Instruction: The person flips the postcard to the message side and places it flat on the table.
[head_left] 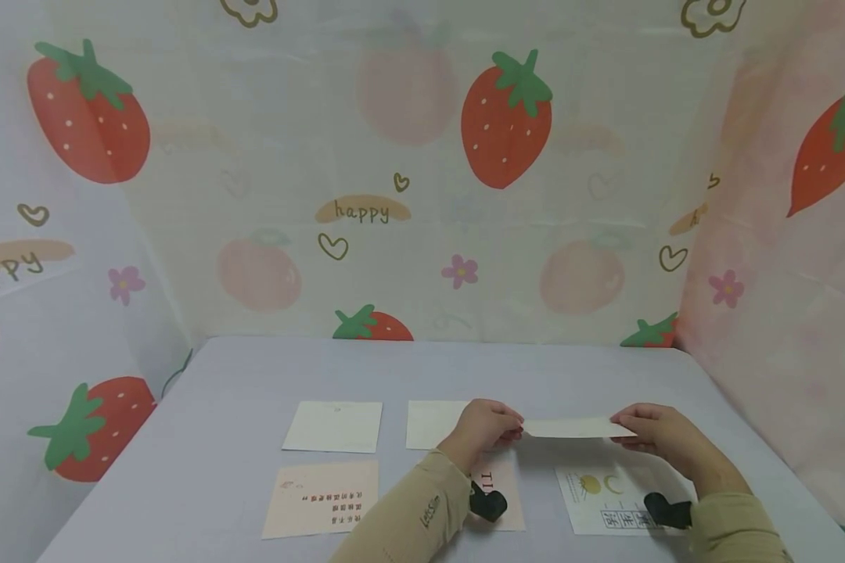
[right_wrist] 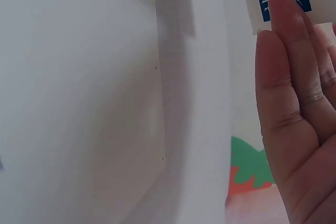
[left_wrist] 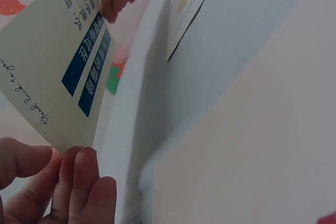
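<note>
Both hands hold a cream card point(head_left: 570, 428) above the table, its face tilted nearly edge-on in the head view. Its left end is pinched between thumb and fingers of my left hand point(head_left: 486, 430); my right hand point(head_left: 665, 438) grips the right end. Blue bands with white characters and the script "Good luck to you" show on this card point(left_wrist: 58, 61) in the left wrist view. Below it on the table lies a white card with a sun and moon point(head_left: 584, 500). A pinkish card with red letters point(head_left: 503, 485) is partly hidden by my left forearm.
At the back left lies a blank-looking pale card point(head_left: 332, 427), with another pale card point(head_left: 429, 424) beside it, partly behind the left hand. A pink card with printed text point(head_left: 317, 500) lies front left. Strawberry-patterned cloth walls point(head_left: 282, 156) enclose the white table point(head_left: 239, 367).
</note>
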The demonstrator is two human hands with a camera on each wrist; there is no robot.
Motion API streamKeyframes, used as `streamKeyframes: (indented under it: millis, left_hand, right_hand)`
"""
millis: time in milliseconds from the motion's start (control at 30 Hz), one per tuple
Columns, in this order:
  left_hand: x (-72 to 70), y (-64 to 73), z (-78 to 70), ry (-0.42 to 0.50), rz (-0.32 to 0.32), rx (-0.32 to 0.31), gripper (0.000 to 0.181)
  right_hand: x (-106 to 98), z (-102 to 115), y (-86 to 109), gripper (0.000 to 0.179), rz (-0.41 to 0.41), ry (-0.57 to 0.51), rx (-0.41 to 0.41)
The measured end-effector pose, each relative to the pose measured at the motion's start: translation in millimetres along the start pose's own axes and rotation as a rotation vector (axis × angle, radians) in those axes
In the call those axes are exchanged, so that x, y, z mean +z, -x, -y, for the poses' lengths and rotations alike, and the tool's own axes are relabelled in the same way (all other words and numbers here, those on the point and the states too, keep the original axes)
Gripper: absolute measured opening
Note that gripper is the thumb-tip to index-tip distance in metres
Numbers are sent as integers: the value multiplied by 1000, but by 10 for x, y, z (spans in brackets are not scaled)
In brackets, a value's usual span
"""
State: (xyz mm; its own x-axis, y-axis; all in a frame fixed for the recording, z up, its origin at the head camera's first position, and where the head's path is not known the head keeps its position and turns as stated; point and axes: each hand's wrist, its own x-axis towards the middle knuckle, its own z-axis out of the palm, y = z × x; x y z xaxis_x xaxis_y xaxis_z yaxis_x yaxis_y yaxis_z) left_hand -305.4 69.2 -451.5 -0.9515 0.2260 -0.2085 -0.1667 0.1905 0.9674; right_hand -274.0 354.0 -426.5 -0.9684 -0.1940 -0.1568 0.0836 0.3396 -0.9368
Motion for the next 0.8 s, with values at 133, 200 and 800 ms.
streamKeyframes:
  millis: [133,200,800]
  left_hand:
    - [9,-6,8,-14,-7,-1,8]
    - [9,-9,15,-13,-5,2,7]
    - [47,-32,31,-17,-19,-3,3]
  right_hand:
    - [4,-6,2,34,12,-4,-22]
    - [8,-3,7,35,18,-4,-29]
    - [29,-16,-19,33,-36,63,7]
